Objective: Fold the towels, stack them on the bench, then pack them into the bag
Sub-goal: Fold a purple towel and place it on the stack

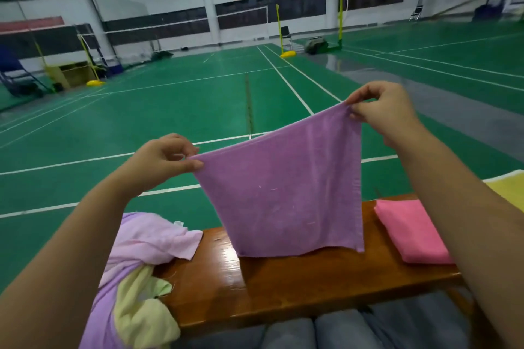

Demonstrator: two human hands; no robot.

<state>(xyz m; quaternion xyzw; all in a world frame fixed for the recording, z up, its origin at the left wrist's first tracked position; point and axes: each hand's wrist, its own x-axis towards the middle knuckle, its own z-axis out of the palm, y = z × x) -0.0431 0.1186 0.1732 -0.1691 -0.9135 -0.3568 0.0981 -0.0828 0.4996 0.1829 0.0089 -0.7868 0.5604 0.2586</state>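
A purple towel hangs stretched in the air above the wooden bench. My left hand pinches its upper left corner. My right hand pinches its upper right corner, held higher. The towel's lower edge reaches down to the bench top. A folded pink towel lies on the bench to the right. A heap of unfolded towels, pale pink, lilac and light yellow-green, lies at the bench's left end. No bag can be made out.
A yellow cloth shows at the far right edge behind my right arm. My knees in blue trousers are at the bottom. Beyond the bench spreads a green badminton court floor with white lines and yellow net posts.
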